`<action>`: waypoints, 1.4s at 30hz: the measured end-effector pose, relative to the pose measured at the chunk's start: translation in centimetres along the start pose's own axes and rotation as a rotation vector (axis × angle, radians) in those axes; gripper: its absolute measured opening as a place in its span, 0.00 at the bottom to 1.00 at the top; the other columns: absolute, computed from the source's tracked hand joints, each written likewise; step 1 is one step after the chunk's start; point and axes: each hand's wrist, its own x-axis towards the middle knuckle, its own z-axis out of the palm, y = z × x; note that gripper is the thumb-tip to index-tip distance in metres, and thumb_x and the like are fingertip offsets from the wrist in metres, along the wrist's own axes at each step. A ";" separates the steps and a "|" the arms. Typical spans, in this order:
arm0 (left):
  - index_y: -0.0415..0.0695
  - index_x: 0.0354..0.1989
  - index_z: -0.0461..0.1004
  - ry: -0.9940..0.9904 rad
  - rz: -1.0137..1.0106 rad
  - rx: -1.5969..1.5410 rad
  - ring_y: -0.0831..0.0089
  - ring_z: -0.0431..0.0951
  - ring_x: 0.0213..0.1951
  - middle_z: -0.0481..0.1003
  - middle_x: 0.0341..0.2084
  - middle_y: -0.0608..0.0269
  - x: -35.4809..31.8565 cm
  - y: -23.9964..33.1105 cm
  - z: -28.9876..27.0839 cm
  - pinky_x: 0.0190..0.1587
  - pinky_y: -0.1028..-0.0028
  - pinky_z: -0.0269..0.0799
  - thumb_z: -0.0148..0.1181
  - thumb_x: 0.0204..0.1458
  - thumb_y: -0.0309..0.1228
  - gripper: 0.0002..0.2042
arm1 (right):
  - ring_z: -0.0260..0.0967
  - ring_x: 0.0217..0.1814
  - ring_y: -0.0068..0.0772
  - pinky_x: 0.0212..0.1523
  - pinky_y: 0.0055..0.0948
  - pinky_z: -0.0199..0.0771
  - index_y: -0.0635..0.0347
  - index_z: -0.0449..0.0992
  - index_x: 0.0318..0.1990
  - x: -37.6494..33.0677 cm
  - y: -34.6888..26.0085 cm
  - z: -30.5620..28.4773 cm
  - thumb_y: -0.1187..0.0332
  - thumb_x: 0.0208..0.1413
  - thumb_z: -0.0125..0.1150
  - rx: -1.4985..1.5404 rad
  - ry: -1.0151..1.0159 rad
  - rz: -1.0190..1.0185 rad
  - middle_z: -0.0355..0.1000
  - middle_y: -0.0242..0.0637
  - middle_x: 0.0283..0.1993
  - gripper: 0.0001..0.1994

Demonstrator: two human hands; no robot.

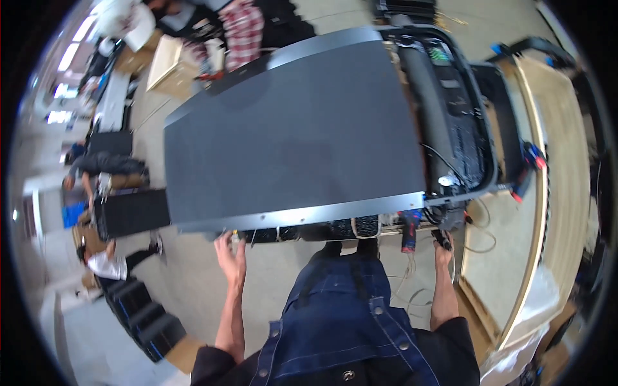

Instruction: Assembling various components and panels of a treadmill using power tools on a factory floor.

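Left grip (230,257): up at the near edge of the long dark deck (290,141), toward its left end. Small pale-and-yellow piece (235,237) by my thumb and fingertips; can't tell if I'm pinching it. Right grip (444,253): curled around a black handle-like piece (441,240), below the near right of the frame (494,148). Deck lies broad face up before me, silver rail (302,214) along its near side, open bay of dark parts at its right. Red-and-blue power tool (409,233) between my grips, nearer the right. Wooden crate (534,122) farther right.
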 end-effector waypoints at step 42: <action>0.25 0.44 0.76 -0.059 -0.280 -0.363 0.66 0.77 0.39 0.79 0.36 0.50 24.2 -27.4 -10.4 0.44 0.65 0.73 0.60 0.56 0.55 0.34 | 0.78 0.49 0.41 0.51 0.35 0.74 0.80 0.74 0.50 -4.6 -41.9 16.5 0.49 0.60 0.61 -0.254 -0.169 -0.577 0.79 0.56 0.46 0.32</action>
